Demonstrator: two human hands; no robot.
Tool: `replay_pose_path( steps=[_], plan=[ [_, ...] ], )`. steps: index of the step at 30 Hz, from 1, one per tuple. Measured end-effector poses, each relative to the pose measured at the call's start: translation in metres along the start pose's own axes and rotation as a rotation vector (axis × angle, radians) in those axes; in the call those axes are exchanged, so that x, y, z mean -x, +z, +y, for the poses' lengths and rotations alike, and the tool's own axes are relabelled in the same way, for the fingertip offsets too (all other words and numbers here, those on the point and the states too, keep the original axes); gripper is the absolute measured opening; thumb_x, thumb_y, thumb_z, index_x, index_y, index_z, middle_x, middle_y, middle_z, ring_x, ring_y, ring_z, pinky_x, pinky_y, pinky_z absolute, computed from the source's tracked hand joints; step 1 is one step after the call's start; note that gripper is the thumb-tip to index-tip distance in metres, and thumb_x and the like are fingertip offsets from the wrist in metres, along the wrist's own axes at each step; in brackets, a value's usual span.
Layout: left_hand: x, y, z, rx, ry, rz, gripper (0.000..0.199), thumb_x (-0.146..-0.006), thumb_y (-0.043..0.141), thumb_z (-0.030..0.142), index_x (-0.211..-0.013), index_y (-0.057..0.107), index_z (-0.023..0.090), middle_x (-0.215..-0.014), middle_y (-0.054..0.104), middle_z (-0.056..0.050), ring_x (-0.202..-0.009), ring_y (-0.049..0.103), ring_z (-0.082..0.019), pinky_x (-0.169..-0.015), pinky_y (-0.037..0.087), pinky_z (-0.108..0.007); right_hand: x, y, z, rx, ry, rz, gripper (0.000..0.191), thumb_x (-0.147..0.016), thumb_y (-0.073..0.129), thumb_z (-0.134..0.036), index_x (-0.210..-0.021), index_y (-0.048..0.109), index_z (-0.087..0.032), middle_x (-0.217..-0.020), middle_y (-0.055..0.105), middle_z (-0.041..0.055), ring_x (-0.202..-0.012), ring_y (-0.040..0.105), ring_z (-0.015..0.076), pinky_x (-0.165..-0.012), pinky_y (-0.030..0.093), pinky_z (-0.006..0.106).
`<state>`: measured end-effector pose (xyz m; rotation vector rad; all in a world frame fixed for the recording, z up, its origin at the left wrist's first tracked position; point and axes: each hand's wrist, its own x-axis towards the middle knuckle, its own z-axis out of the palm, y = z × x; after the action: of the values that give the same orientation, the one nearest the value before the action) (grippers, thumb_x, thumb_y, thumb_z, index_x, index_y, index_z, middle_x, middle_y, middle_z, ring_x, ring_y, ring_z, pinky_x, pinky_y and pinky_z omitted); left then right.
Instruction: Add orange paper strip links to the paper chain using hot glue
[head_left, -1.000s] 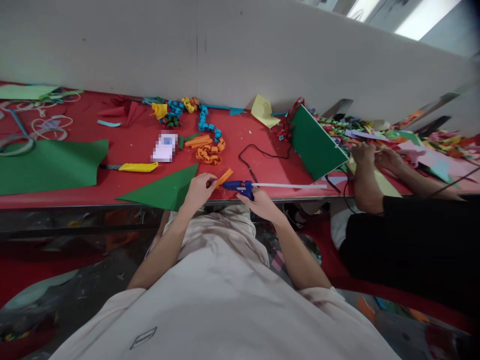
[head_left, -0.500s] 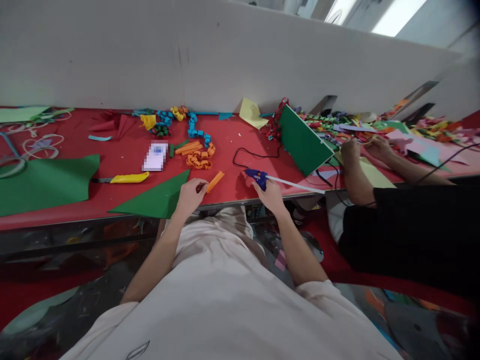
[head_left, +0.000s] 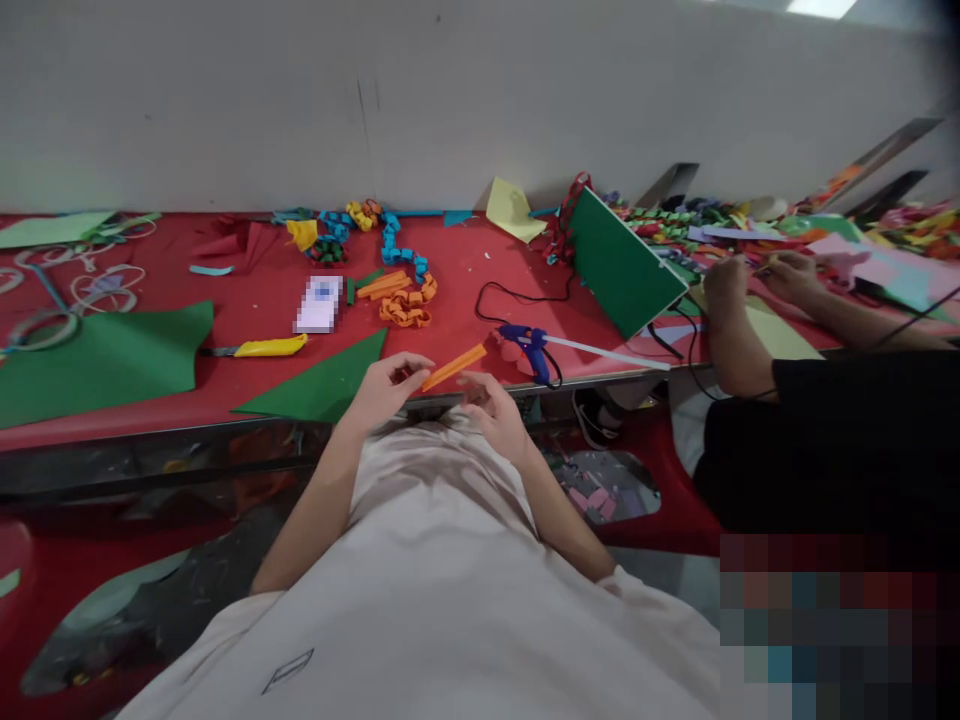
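My left hand (head_left: 391, 387) pinches one end of a folded orange paper strip (head_left: 455, 367) at the table's front edge. Close to the strip's other end is my right hand (head_left: 491, 408), its fingers loosely curled and apart, with nothing visible in them. A blue glue gun (head_left: 531, 350) with a long white glue stick (head_left: 607, 354) lies on the table to the right of that hand. Left of my left hand lies a green paper triangle (head_left: 326, 382). Beyond the hands sit an orange paper chain (head_left: 405, 314) and several loose orange strips (head_left: 384, 285).
A yellow utility knife (head_left: 270, 346) and a green sheet (head_left: 112, 362) lie left. A blurred-out rectangle (head_left: 319, 304) is near the orange strips. A green board (head_left: 624, 264) leans at right, where a co-worker's hands (head_left: 726, 285) handle something small. A black cord (head_left: 517, 296) loops behind the glue gun.
My right hand has let go of the glue gun, which now rests on the table, and has moved left towards the orange strip. My left hand still holds the strip.
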<state>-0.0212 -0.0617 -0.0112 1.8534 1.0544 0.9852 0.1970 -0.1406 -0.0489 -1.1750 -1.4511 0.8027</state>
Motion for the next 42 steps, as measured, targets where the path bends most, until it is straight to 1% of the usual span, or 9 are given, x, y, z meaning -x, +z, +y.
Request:
replay_pose_path(
  steps=[3, 8, 14, 20, 25, 31, 34, 37, 42],
  plan=[
    [0.008, -0.004, 0.01, 0.023, -0.007, -0.089, 0.03, -0.091, 0.07, 0.046, -0.104, 0.077, 0.02, -0.096, 0.077, -0.004, -0.08, 0.066, -0.016, -0.073, 0.051, -0.027, -0.012, 0.009, -0.006, -0.212, 0.057, -0.044, 0.043, -0.085, 0.074, -0.06, -0.103, 0.069, -0.021, -0.092, 0.073, 0.0046, -0.079, 0.066, 0.0179, -0.077, 0.057, 0.033],
    [0.015, -0.006, 0.015, 0.0, -0.012, -0.159, 0.02, -0.091, 0.069, 0.038, -0.098, 0.077, 0.021, -0.099, 0.079, -0.004, -0.091, 0.069, -0.019, -0.087, 0.053, -0.031, -0.011, 0.009, -0.011, -0.266, 0.106, 0.021, 0.036, -0.082, 0.079, -0.053, -0.098, 0.073, -0.022, -0.092, 0.075, 0.0037, -0.075, 0.066, 0.0162, -0.075, 0.058, 0.032],
    [0.027, 0.0, 0.025, -0.048, -0.014, -0.166, 0.03, -0.086, 0.076, 0.035, -0.114, 0.075, 0.022, -0.115, 0.078, -0.005, -0.106, 0.071, -0.022, -0.095, 0.054, -0.032, -0.009, 0.018, -0.016, -0.312, 0.141, 0.088, 0.029, -0.079, 0.082, -0.048, -0.09, 0.074, -0.022, -0.083, 0.075, 0.0019, -0.065, 0.066, 0.0151, -0.069, 0.059, 0.032],
    [0.033, 0.016, 0.019, -0.11, 0.114, 0.043, 0.018, -0.094, 0.07, 0.034, -0.101, 0.077, 0.019, -0.095, 0.08, -0.004, -0.083, 0.072, -0.016, -0.073, 0.054, -0.025, -0.01, 0.025, -0.018, -0.32, 0.159, 0.139, 0.031, -0.076, 0.084, -0.048, -0.088, 0.074, -0.022, -0.082, 0.075, 0.0016, -0.07, 0.069, 0.0159, -0.073, 0.06, 0.032],
    [0.029, 0.016, 0.013, -0.131, 0.218, 0.102, 0.019, -0.099, 0.066, 0.034, -0.097, 0.078, 0.019, -0.093, 0.08, -0.004, -0.081, 0.072, -0.014, -0.075, 0.054, -0.023, -0.017, 0.018, -0.022, -0.268, 0.204, 0.113, 0.031, -0.073, 0.085, -0.048, -0.086, 0.075, -0.021, -0.073, 0.074, 0.0004, -0.068, 0.069, 0.0166, -0.074, 0.059, 0.032],
    [0.027, 0.025, 0.005, -0.001, 0.156, 0.274, 0.023, -0.094, 0.073, 0.042, -0.097, 0.079, 0.02, -0.091, 0.081, -0.004, -0.081, 0.075, -0.015, -0.076, 0.057, -0.024, -0.031, 0.012, -0.029, -0.134, 0.219, 0.065, 0.028, -0.075, 0.084, -0.044, -0.083, 0.076, -0.019, -0.074, 0.077, 0.0025, -0.068, 0.069, 0.0172, -0.069, 0.056, 0.029],
    [0.027, 0.032, 0.003, 0.132, 0.105, 0.373, 0.029, -0.089, 0.078, 0.045, -0.1, 0.078, 0.019, -0.09, 0.081, -0.005, -0.079, 0.077, -0.016, -0.071, 0.059, -0.023, -0.032, 0.012, -0.028, -0.073, 0.17, 0.057, 0.024, -0.081, 0.081, -0.042, -0.081, 0.076, -0.018, -0.073, 0.076, 0.0021, -0.068, 0.066, 0.016, -0.067, 0.052, 0.028],
    [0.024, 0.029, 0.0, 0.043, 0.203, 0.424, 0.023, -0.089, 0.079, 0.042, -0.093, 0.078, 0.02, -0.087, 0.081, -0.004, -0.077, 0.077, -0.015, -0.071, 0.059, -0.023, -0.037, 0.009, -0.022, 0.077, -0.005, 0.035, 0.019, -0.088, 0.078, -0.038, -0.083, 0.077, -0.019, -0.082, 0.075, 0.0034, -0.076, 0.067, 0.0169, -0.073, 0.052, 0.03],
    [0.009, 0.005, -0.013, -0.39, 0.578, 0.168, 0.014, -0.098, 0.068, 0.026, -0.105, 0.08, 0.024, -0.104, 0.083, -0.004, -0.098, 0.078, -0.019, -0.089, 0.059, -0.032, -0.061, -0.001, -0.008, 0.675, -0.322, -0.029, 0.019, -0.1, 0.064, -0.027, -0.104, 0.082, -0.027, -0.118, 0.075, 0.0064, -0.115, 0.061, 0.0244, -0.101, 0.044, 0.042]
  ],
)
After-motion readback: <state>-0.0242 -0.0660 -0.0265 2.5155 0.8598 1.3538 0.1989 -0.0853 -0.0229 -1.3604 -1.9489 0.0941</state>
